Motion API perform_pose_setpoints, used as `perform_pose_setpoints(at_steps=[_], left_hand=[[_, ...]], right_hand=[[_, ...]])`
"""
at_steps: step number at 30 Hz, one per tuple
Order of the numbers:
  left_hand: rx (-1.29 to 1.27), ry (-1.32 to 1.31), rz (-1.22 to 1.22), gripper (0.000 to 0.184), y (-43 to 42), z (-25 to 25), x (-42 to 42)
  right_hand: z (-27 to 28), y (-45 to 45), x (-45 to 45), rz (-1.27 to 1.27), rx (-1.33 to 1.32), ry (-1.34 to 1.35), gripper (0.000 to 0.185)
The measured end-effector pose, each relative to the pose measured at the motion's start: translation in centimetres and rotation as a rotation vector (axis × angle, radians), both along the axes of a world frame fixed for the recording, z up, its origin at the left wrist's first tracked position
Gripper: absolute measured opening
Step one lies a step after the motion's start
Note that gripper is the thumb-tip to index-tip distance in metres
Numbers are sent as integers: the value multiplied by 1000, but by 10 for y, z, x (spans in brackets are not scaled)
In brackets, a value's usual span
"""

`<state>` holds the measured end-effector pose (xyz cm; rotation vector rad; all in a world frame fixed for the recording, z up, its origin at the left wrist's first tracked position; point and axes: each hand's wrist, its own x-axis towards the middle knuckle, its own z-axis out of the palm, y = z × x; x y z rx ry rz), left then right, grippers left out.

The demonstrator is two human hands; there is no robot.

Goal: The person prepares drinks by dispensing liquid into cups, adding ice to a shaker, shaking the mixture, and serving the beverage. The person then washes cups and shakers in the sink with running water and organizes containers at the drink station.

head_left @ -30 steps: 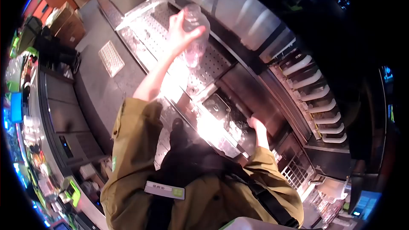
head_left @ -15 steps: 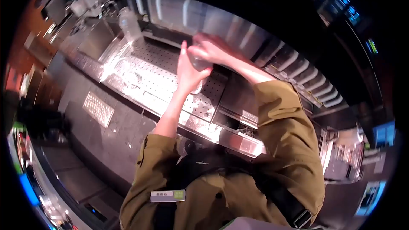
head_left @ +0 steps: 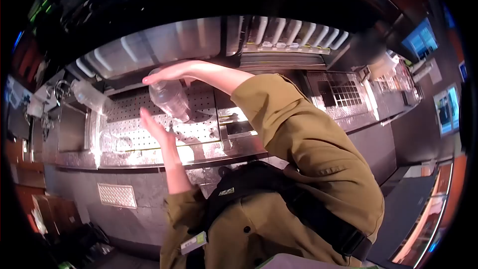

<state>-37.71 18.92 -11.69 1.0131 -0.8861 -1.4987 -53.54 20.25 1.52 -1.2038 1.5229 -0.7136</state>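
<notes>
A tall clear container (head_left: 169,100) stands on the perforated metal drainboard (head_left: 132,109), appearing tilted in this wide view. Across its top lies my right hand (head_left: 172,73), fingers stretched out to the left; whether it presses on the rim or a lid is hidden. My left hand (head_left: 155,128) is in front of the container, fingers extended and apart from it, holding nothing. A second clear container (head_left: 90,96) stands farther left on the drainboard. Near the front left edge is a round see-through item (head_left: 117,143), blurred by glare.
Behind the drainboard run clear bins with white handles (head_left: 130,50). A row of white handles (head_left: 294,32) continues to the right. A sink (head_left: 73,132) and faucet (head_left: 62,87) are at the left. A dark grid (head_left: 343,93) sits on the right-hand counter. A metal plate (head_left: 117,195) lies on the floor.
The clear container went from between both hands to standing on the drainboard. My left hand has come away from it, and my right hand has flattened over its top. The view has turned.
</notes>
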Motion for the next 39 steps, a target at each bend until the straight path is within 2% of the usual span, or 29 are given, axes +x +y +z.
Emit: perform_pose_setpoints(at_steps=[1,2,3,5,6,7,8,9,10,11,12,14,15,17,18,20,22,24,25,26,27,29,30,31,34,37,38,39], left_hand=[[572,251,-10,83,2,-17,5],[1050,475,-111,88,-4,-31,6],[1306,822,-140,88,-12,-62,-5],[1426,1074,-91,81,-13,-67,-24],[903,745,-276,73,-22,-88,-39],[691,561,-316,64,-30,-107,-39],[491,430,-305,63,-19,-87,-38],[294,367,-285,61,-4,-51,-33],[100,328,-260,60,13,-17,-26],[-81,286,-244,59,31,17,-19],[-262,244,-222,58,50,49,-13],[-578,98,-141,56,82,100,-13],[-671,-105,-68,55,101,111,-14],[-688,-474,23,53,125,114,-14],[-457,93,-352,48,41,53,15],[-323,100,-251,48,38,104,-15],[-85,89,-136,48,80,137,-31],[50,183,-117,47,98,121,2],[-9,235,-128,47,97,128,5],[-105,262,-159,47,103,125,11],[-158,263,-178,46,101,128,15],[-60,176,-134,46,87,123,27],[8,144,-122,46,82,117,38],[10,159,-111,46,81,122,44],[-226,282,-68,46,105,139,88],[-55,171,-8,45,61,122,146],[-109,212,-3,45,66,127,165],[-274,333,-10,45,90,139,179]], right_hand=[[16,12,1,-13,245,-73,85],[16,17,-3,46,206,-129,87],[12,19,-6,107,198,-181,83],[-2,23,-8,239,181,-286,77],[-5,38,-6,274,127,-302,70],[-15,64,-1,168,-9,-289,70],[-31,86,-2,194,-134,-233,67],[-71,86,-3,298,-524,-98,77],[-39,145,12,223,-584,124,88],[-36,189,22,228,-637,-109,93],[-25,223,27,294,-832,-144,94],[-14,231,25,269,-909,-520,86],[-13,205,11,184,-984,-360,86],[-31,184,10,3,-1092,-61,86],[-38,203,37,-3,-661,-916,71],[-31,209,51,53,-415,-1376,64],[-11,232,28,63,-887,-743,79],[-16,228,10,7,-1364,24,94],[-6,252,24,127,-1080,-477,93],[3,277,37,115,-763,-977,93],[4,273,55,-94,-406,-1246,87],[-8,258,52,93,-842,-697,85],[-16,258,58,109,-922,-605,83],[-16,261,64,139,-954,-597,82],[-12,260,92,234,-945,-653,78],[-14,227,126,231,-892,-626,74],[-13,226,140,269,-903,-625,72],[-11,226,153,317,-918,-630,71]])
